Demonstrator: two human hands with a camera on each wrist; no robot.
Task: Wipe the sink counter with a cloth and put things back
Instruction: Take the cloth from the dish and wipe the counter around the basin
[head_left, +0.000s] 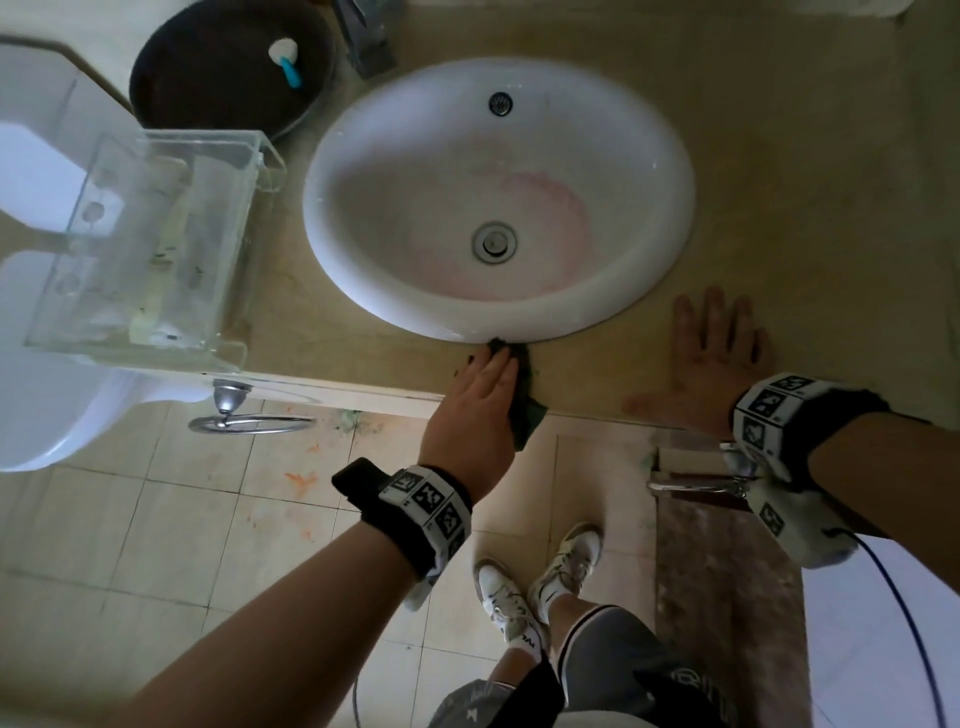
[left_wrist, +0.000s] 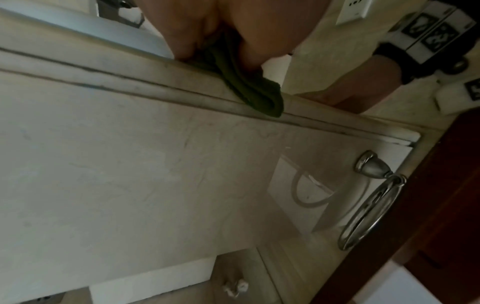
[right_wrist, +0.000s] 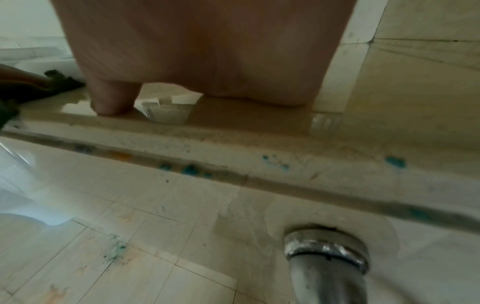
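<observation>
The head view looks steeply down from above onto the counter (head_left: 779, 182), its front edge crossing mid-frame with floor tiles below. The left wrist view sits low and close under that front edge, tilted, facing up along the left hand (left_wrist: 207, 30) on the cloth (left_wrist: 249, 90). The right wrist view sits equally close below the edge, behind the right hand (right_wrist: 202, 51); both wrist views share the front edge and cloth.

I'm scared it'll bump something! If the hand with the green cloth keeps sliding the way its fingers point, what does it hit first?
Probably the white sink. The left hand presses the cloth flat on the counter, and its fingertips point at the sink's raised front rim, which looks right ahead.
</observation>
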